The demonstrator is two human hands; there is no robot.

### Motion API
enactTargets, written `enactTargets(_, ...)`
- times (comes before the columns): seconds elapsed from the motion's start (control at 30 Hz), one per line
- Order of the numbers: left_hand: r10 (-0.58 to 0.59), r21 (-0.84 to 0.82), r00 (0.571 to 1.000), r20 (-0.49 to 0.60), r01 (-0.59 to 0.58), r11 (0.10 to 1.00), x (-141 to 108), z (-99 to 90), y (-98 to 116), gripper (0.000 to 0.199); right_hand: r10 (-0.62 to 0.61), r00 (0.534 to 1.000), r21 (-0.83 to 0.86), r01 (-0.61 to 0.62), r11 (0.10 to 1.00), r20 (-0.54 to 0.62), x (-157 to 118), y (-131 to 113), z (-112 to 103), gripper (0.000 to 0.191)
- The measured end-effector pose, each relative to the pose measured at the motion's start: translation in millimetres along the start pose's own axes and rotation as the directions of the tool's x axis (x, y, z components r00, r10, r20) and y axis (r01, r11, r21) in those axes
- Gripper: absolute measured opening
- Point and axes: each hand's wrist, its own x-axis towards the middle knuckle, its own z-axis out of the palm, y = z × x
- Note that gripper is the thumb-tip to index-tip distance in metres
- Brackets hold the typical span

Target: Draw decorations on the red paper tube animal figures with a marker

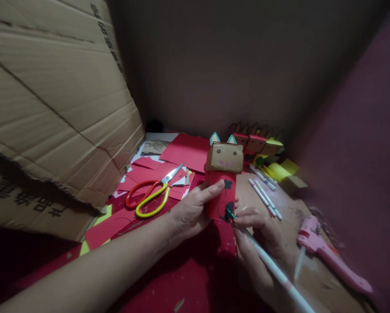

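Note:
My left hand (195, 208) is closed around a cardboard animal figure (226, 158), its thumb lying on the red front. The figure has a brown box head with drawn eyes, pink marks and blue-edged pointed ears. Dark clover-like shapes are drawn on its red body (217, 202). In my right hand (260, 239) is a white marker pen (276, 271), gripped near its green tip. That tip touches the lower dark shape on the body. Left of my left hand lie scissors (152, 191) with one red and one yellow handle, on top of red paper.
A large cardboard box (61, 100) rises on the left. Red paper sheets (188, 150) lie at the back. Similar box-headed figures (256, 143) stand behind on the right, near yellow paper (281, 171). Several markers (265, 198) and a pink glue gun (325, 250) lie on the right.

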Motion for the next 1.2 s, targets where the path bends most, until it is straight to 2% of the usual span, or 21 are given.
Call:
enactTargets(0.17,-0.001,-0.002,1.0,-0.001,0.001,1.0,0.5,1.4,0.8,0.022,-0.016,0.999,-0.003,0.016,1.0,0.032,-0.7,-1.5,-2.2,0.028)
enactTargets(0.33,-0.004,-0.014,1.0,-0.024,0.004,1.0,-0.2,2.7,1.3,0.015,0.023,1.0,0.034,-0.022,0.999,-0.005,-0.5,0.1,-2.3,0.029)
enactTargets(0.63,-0.015,-0.025,0.999,-0.029,0.014,1.0,-0.1,3.6,1.1,0.013,0.037,0.999,0.052,-0.037,0.998,-0.004,-1.7,1.2,-1.1,0.028)
enactTargets(0.9,-0.018,-0.001,1.0,-0.021,0.018,1.0,-0.7,2.0,1.2,0.023,0.008,0.999,-0.027,-0.006,1.0,0.04,-1.9,-2.4,-4.2,0.025)
enactTargets(1.03,-0.009,0.015,1.0,-0.021,0.009,1.0,-0.5,1.1,-0.1,0.029,0.024,0.999,0.01,-0.024,1.0,0.041,-5.7,0.4,-4.1,0.025)
enactTargets(1.13,-0.008,0.018,1.0,-0.021,0.009,1.0,-0.4,1.1,-0.1,0.026,0.02,1.0,0.033,-0.02,0.999,0.021,-6.6,2.6,-4.1,0.026)
enactTargets(1.2,-0.018,0.02,1.0,-0.02,0.018,1.0,-0.6,1.3,0.5,0.021,0.012,0.999,0.005,-0.013,1.0,0.049,-4.9,1.6,-4.5,0.026)
